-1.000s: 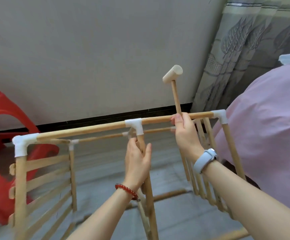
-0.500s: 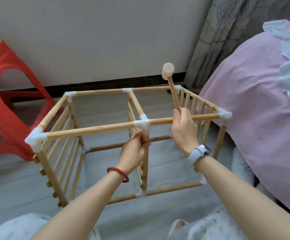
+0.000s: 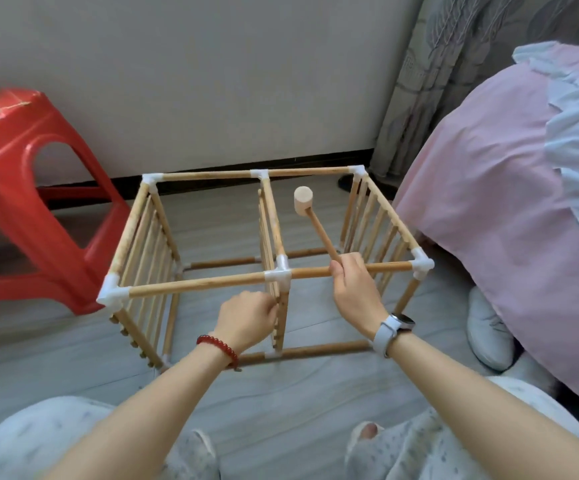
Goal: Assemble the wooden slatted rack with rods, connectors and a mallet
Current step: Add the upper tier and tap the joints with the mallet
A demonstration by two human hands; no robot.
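The wooden slatted rack [image 3: 267, 265] stands on the grey floor [image 3: 73, 341], its rods joined by white connectors [image 3: 279, 273]. The left hand [image 3: 246, 318] grips the near middle upright post [image 3: 283, 313] just below the top connector. The right hand [image 3: 353, 289] holds the mallet [image 3: 315, 220] by its handle, the head angled up and away over the rack's right bay. A red plastic stool [image 3: 28, 188] sits to the left; pink bedding [image 3: 509, 209] lies to the right.

Red stool [image 3: 31, 188] cut off at left edge; left hand [image 3: 246, 318] fingertips hidden.
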